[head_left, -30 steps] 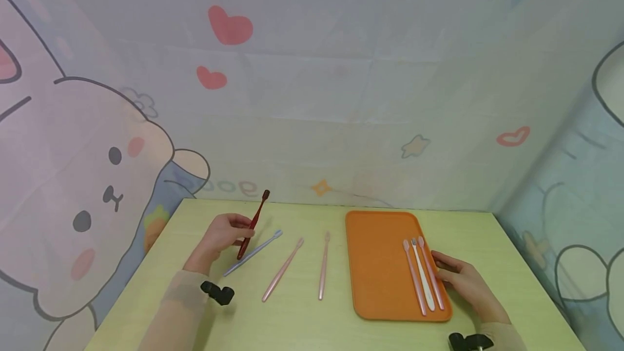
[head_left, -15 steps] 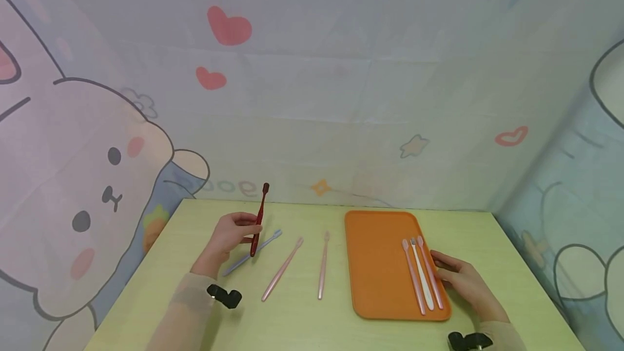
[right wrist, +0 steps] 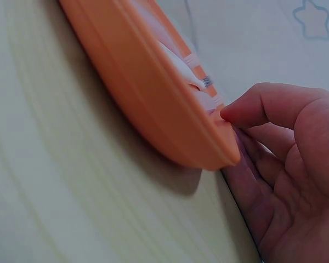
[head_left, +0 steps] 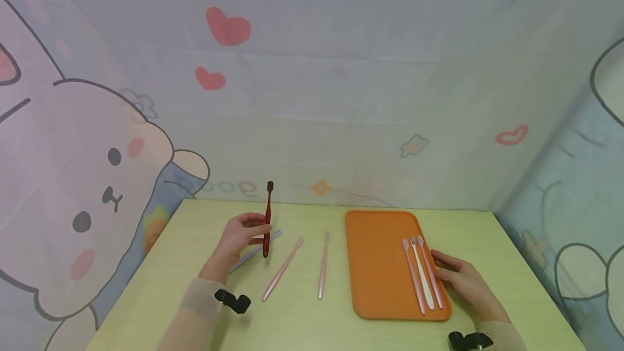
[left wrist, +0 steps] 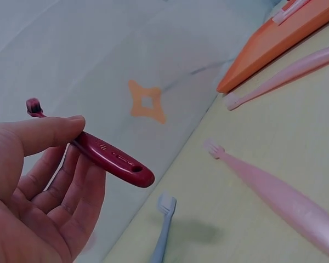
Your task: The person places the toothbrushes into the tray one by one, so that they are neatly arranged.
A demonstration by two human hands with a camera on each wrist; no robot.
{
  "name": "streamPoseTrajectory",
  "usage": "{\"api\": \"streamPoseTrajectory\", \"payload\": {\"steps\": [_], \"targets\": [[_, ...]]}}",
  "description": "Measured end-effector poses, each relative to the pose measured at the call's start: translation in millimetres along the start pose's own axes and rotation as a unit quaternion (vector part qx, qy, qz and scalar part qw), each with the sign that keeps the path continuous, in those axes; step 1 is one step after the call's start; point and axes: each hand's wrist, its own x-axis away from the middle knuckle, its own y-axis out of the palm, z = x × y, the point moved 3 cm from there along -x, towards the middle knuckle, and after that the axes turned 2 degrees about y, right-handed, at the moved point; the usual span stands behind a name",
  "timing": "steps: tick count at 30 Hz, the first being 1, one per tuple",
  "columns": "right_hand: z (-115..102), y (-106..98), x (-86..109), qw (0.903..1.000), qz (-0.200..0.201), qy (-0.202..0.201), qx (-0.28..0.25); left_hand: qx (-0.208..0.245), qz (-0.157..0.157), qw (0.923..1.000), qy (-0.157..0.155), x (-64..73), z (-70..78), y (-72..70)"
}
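My left hand (head_left: pixel 241 240) pinches a dark red toothbrush (head_left: pixel 267 221) between thumb and fingers, upright above the table in the head view. In the left wrist view its handle (left wrist: pixel 118 161) points right and its dark bristles lie beyond the thumb. Beneath that hand lies a blue toothbrush (left wrist: pixel 163 230), partly covered in the head view. My right hand (head_left: pixel 463 280) grips the right rim of an orange tray (head_left: pixel 375 275), thumb over the edge and fingers outside, as the right wrist view shows. Inside the tray, a white toothbrush (head_left: pixel 422 275) lies between two pink toothbrushes (head_left: pixel 414 278).
Two more pink toothbrushes (head_left: pixel 283 270) lie spaced apart on the pale wooden table (head_left: pixel 292 329), between the left hand and the tray. Behind the table's back edge hangs a printed cloth (head_left: pixel 312 91) with hearts and a large rabbit.
My left hand has moved right with the red toothbrush, which has turned from leaning to nearly upright and now passes the blue one. The right hand stays at the tray.
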Motion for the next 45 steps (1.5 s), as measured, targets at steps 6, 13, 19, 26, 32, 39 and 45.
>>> {"api": "streamPoseTrajectory", "payload": {"steps": [6, 13, 19, 26, 32, 39, 45], "targets": [[-0.4, 0.4, 0.3, 1.0000, 0.001, 0.001, 0.000, 0.040, 0.002, 0.9992, -0.001, 7.9, -2.3, 14.2], [0.1, 0.2, 1.2, 1.0000, 0.006, 0.003, -0.002, 0.084, 0.017, 0.9963, -0.003, 17.6, -10.3, 26.1], [2.3, -2.0, -0.1, 1.0000, 0.007, 0.000, 0.003, 0.101, 0.017, 0.9947, 0.009, 21.6, -10.2, 30.9], [2.4, -2.4, -1.2, 1.0000, 0.005, -0.005, 0.006, 0.122, 0.017, 0.9923, 0.013, 22.3, -10.8, 33.4], [1.6, -2.0, -1.5, 0.9999, 0.005, -0.006, 0.015, 0.132, -0.010, 0.9911, 0.005, 24.2, -13.1, 51.5], [-1.2, -1.3, -0.9, 0.9998, 0.001, -0.010, 0.018, 0.154, -0.011, 0.9879, -0.003, 27.0, -16.6, 82.9], [1.2, -1.7, -1.0, 0.9999, 0.001, -0.008, 0.013, 0.154, -0.040, 0.9873, -0.009, 28.5, -22.2, 113.3]]}}
